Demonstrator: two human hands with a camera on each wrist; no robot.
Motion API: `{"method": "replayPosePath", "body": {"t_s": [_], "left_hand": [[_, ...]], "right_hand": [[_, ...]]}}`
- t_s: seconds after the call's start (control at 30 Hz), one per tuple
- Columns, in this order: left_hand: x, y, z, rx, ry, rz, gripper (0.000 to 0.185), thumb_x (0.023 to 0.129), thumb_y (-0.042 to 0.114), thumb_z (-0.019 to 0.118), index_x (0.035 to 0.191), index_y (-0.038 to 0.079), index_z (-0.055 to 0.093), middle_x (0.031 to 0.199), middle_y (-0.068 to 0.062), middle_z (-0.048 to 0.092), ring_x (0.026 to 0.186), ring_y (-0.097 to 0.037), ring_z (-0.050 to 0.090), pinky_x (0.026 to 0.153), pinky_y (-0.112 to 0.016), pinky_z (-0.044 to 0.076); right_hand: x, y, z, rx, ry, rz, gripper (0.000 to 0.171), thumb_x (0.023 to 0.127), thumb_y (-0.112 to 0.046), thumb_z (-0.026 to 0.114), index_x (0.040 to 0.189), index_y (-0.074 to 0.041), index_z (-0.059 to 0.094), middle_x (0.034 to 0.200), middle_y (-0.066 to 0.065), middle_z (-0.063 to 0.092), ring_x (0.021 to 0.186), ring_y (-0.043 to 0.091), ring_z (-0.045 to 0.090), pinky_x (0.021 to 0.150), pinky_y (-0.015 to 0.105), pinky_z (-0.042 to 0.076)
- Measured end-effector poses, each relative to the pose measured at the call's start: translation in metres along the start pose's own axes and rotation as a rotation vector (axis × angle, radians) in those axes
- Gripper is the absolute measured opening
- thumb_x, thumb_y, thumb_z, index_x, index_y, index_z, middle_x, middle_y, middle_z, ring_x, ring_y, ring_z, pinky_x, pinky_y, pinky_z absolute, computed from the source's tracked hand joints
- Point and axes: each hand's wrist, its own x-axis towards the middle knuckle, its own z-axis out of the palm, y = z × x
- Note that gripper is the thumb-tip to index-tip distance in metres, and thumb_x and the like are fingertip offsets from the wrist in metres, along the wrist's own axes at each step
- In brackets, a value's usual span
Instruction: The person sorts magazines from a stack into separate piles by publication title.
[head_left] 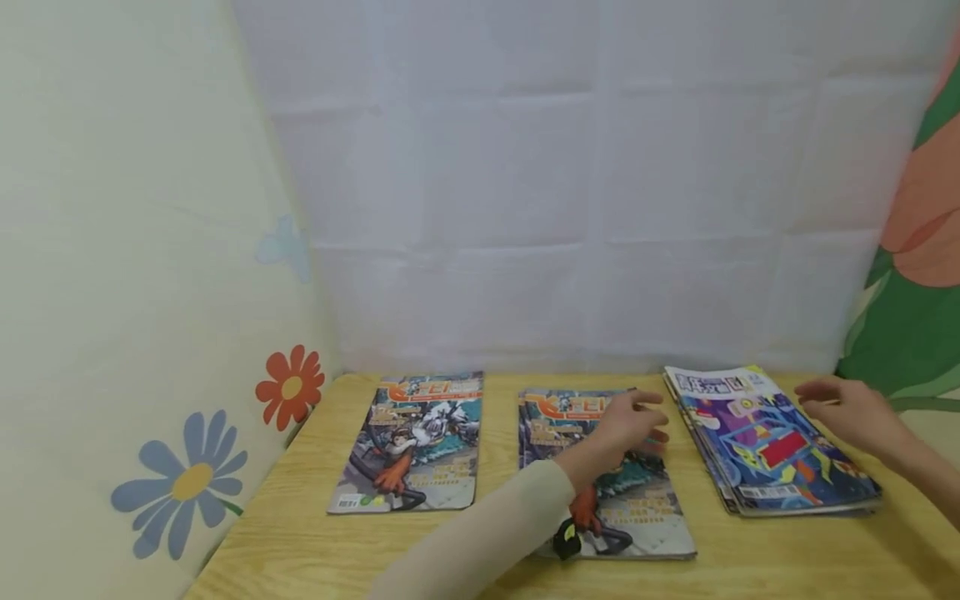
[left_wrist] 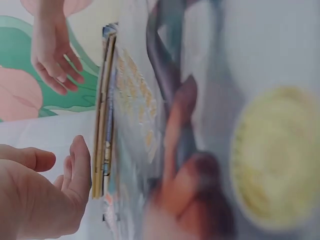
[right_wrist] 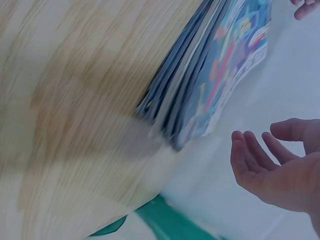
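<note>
My left hand [head_left: 626, 425] is over the upper right part of a grey comic magazine [head_left: 637, 517] in the middle, its fingers relaxed and holding nothing. The forearm hides part of that cover. In the left wrist view the left hand [left_wrist: 47, 192] shows its thumb apart from loosely bent fingers, near the stacked magazine edges [left_wrist: 105, 120]. My right hand [head_left: 847, 408] hangs by the right edge of a stack of colourful magazines [head_left: 772, 467]. Seen from the right wrist, that hand [right_wrist: 280, 165] is relaxed, with a gap between it and the stack [right_wrist: 200, 75].
A matching grey comic magazine [head_left: 420, 450] lies at the left on the wooden table [head_left: 292, 542]. Behind the table hangs a creased white cloth [head_left: 480, 208]. A flower-patterned wall [head_left: 150, 292] flanks the left side, and a green and pink floral panel [head_left: 915, 317] the right.
</note>
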Motion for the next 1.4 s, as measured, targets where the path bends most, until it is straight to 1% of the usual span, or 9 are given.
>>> {"method": "replayPosePath", "body": {"t_s": [0.1,0.23,0.3,0.43,0.57,0.73,0.97,1.2,1.4], "left_hand": [[-0.007,0.003,-0.008,0.011,-0.009,-0.009,0.031,0.096,0.003,0.067,0.126,0.009,0.068,0.100,-0.010,0.065,0.075,-0.025,0.069,0.074,-0.049,0.061],[-0.017,0.009,-0.017,0.059,-0.026,-0.015,0.027,0.097,0.006,0.068,0.123,0.012,0.069,0.099,-0.009,0.067,0.082,-0.030,0.070,0.074,-0.049,0.061],[-0.023,0.010,-0.021,0.068,-0.036,-0.018,0.026,0.098,0.007,0.067,0.123,0.012,0.070,0.100,-0.008,0.067,0.085,-0.032,0.070,0.075,-0.049,0.060],[-0.035,0.012,-0.029,0.073,-0.040,-0.013,0.024,0.099,0.009,0.067,0.123,0.010,0.069,0.103,-0.010,0.068,0.087,-0.033,0.070,0.076,-0.050,0.060],[-0.048,0.013,-0.038,0.133,-0.043,0.022,0.027,0.100,0.011,0.066,0.127,0.007,0.068,0.103,-0.009,0.068,0.089,-0.033,0.069,0.076,-0.050,0.060],[-0.064,0.016,-0.059,0.162,-0.034,0.045,0.026,0.099,0.018,0.069,0.125,0.012,0.069,0.104,-0.005,0.068,0.090,-0.031,0.069,0.077,-0.049,0.060],[-0.087,0.020,-0.095,0.143,-0.002,0.076,0.028,0.102,0.015,0.064,0.129,0.007,0.066,0.113,-0.015,0.067,0.096,-0.035,0.069,0.082,-0.049,0.059],[-0.107,0.021,-0.119,0.180,0.077,0.083,0.029,0.102,0.016,0.065,0.130,0.008,0.066,0.109,-0.013,0.065,0.098,-0.037,0.067,0.082,-0.046,0.059],[-0.117,0.024,-0.140,0.193,0.152,0.079,0.034,0.101,0.015,0.064,0.133,0.003,0.062,0.109,-0.015,0.063,0.097,-0.036,0.067,0.080,-0.045,0.059]], "right_hand": [[-0.001,-0.009,0.005,0.027,-0.021,-0.066,0.037,0.105,-0.013,0.054,0.127,0.017,0.057,0.118,0.036,0.061,0.105,0.054,0.059,0.072,0.045,0.057],[0.001,-0.024,0.013,0.052,-0.025,-0.119,0.034,0.105,-0.011,0.056,0.125,0.016,0.060,0.118,0.033,0.064,0.104,0.051,0.061,0.070,0.034,0.055],[0.001,-0.032,0.015,0.078,-0.050,-0.130,0.035,0.106,-0.013,0.056,0.127,0.015,0.059,0.118,0.031,0.064,0.104,0.048,0.063,0.070,0.032,0.056],[-0.001,-0.049,0.018,0.191,-0.166,-0.106,0.042,0.108,-0.020,0.052,0.135,0.013,0.053,0.122,0.028,0.063,0.106,0.041,0.063,0.076,0.037,0.058],[-0.001,-0.063,0.024,0.272,-0.242,-0.070,0.047,0.108,-0.022,0.054,0.138,0.014,0.050,0.123,0.028,0.063,0.104,0.039,0.065,0.077,0.041,0.059],[0.005,-0.081,0.036,0.340,-0.271,-0.053,0.052,0.107,-0.026,0.056,0.141,0.012,0.048,0.122,0.026,0.065,0.102,0.035,0.068,0.078,0.043,0.060],[0.015,-0.109,0.055,0.477,-0.322,-0.090,0.050,0.108,-0.020,0.053,0.143,0.014,0.044,0.128,0.028,0.061,0.109,0.036,0.066,0.089,0.046,0.057],[0.021,-0.131,0.066,0.536,-0.335,-0.076,0.051,0.109,-0.024,0.052,0.144,0.012,0.045,0.130,0.028,0.061,0.112,0.038,0.064,0.093,0.050,0.054],[0.023,-0.142,0.075,0.539,-0.319,-0.090,0.049,0.109,-0.022,0.052,0.145,0.011,0.045,0.130,0.029,0.060,0.113,0.039,0.064,0.095,0.053,0.053]]}}
